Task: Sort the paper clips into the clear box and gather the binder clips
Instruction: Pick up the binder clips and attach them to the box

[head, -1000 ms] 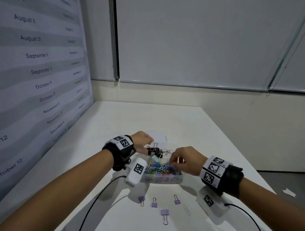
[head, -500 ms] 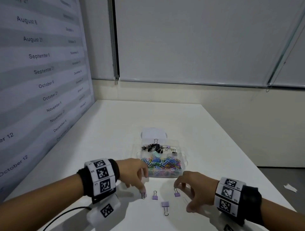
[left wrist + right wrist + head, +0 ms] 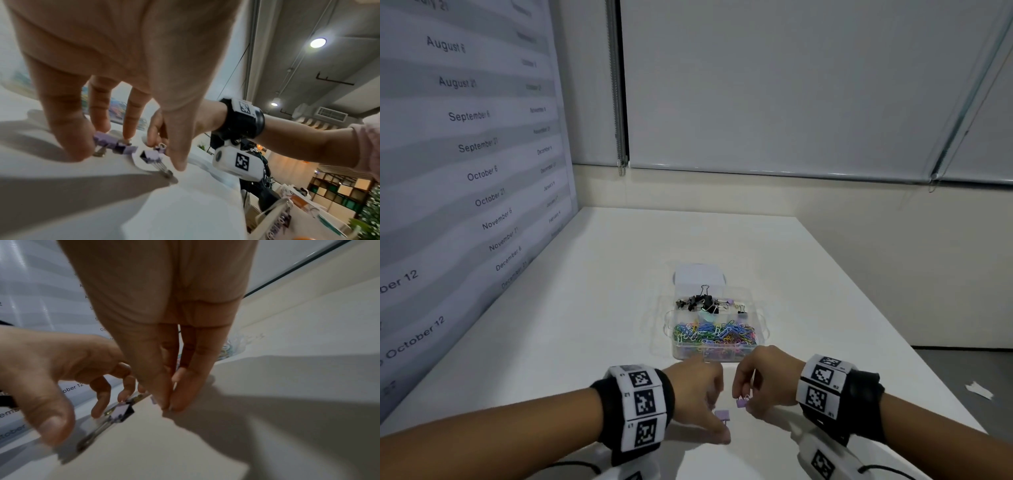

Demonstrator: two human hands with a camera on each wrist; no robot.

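The clear box [image 3: 763,329] stands on the white table [image 3: 592,325], with coloured paper clips [image 3: 714,334] in its near compartment and black binder clips [image 3: 700,303] in the far one. Both hands are low over the table just in front of the box. My left hand [image 3: 709,399] pinches small purple binder clips [image 3: 107,140] between thumb and fingers. My right hand [image 3: 743,394] pinches another small purple binder clip [image 3: 741,402] by its body. A larger purple binder clip [image 3: 722,415] lies on the table between the hands, its wire handles pointing towards me.
A white lid or card [image 3: 698,274] lies behind the box. A wall poster of dates [image 3: 465,171] runs along the table's left side. The table's right edge [image 3: 914,346] drops to a grey floor with a paper scrap [image 3: 979,390].
Both hands came back from the box to the clips on the near table. The left hand picked up the small purple clips, and the right hand pinched one.
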